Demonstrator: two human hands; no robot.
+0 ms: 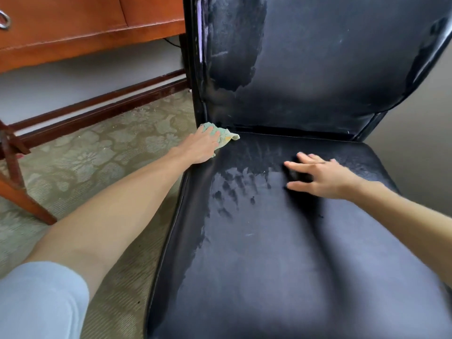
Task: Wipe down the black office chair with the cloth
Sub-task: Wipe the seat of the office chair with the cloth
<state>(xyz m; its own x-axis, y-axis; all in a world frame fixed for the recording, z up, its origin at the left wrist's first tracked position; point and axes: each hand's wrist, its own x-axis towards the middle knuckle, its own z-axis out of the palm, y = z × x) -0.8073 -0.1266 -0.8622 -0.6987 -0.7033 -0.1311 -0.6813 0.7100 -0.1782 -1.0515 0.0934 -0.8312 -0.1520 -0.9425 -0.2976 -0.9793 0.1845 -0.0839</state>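
The black office chair (281, 241) fills the right of the view, its seat dusty in the middle with darker wiped streaks along the left and back. The backrest (318, 69) stands upright, with a wiped dark patch at its upper left. A small green cloth (223, 136) lies at the seat's back left corner, where seat meets backrest. My left hand (199, 146) presses flat on the cloth, covering most of it. My right hand (322, 176) rests on the seat's middle, fingers spread and straight, holding nothing.
A wooden desk (85, 28) with a metal drawer handle (5, 20) stands at the upper left, its slanted leg (27, 201) reaching the patterned carpet (102, 152). A dark baseboard (110, 106) runs along the wall behind. A light blue sleeve (39, 299) shows at lower left.
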